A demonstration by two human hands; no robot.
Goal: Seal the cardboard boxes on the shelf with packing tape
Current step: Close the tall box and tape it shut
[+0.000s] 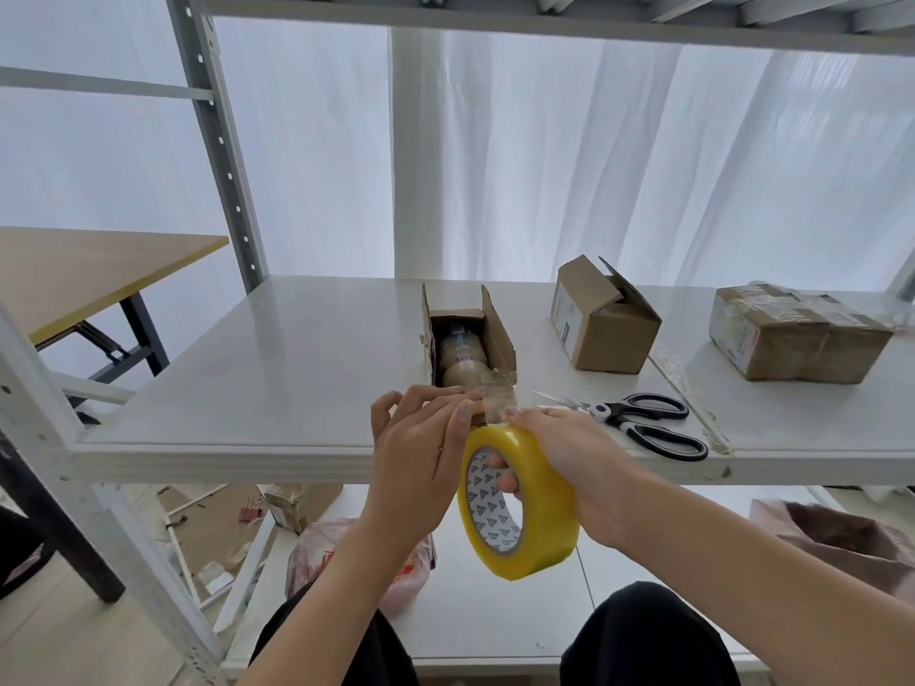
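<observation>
Now,
- The box (497, 334) sits on the shelf (297, 363), close to its front edge and right in front of you. Its top flaps stand up, so it is not sealed yet.
- It is long and narrow. Its long axis runs straight away from you, with the near end under your hands and the open top facing up. Clear rolls (458, 358) lie inside.
- A short strip (497, 403) runs from the roll (534, 487) up to the box's near end. I judge this to be the first piece being stuck down.
- Your left hand (421, 438) curls over the near end of the box, a fingertip pressing the strip.
- Your right hand (569, 448) grips the roll just below the box's near end, fingers through the core and thumb on the rim.
- Scissors (638, 420) lie just right of the box.
- Further right, a second box (609, 334) has a flap still up and no tape that I can see.
- Well right of that, a third box (792, 339) looks fully taped.
- So one of the three seems done, and two are left.
</observation>
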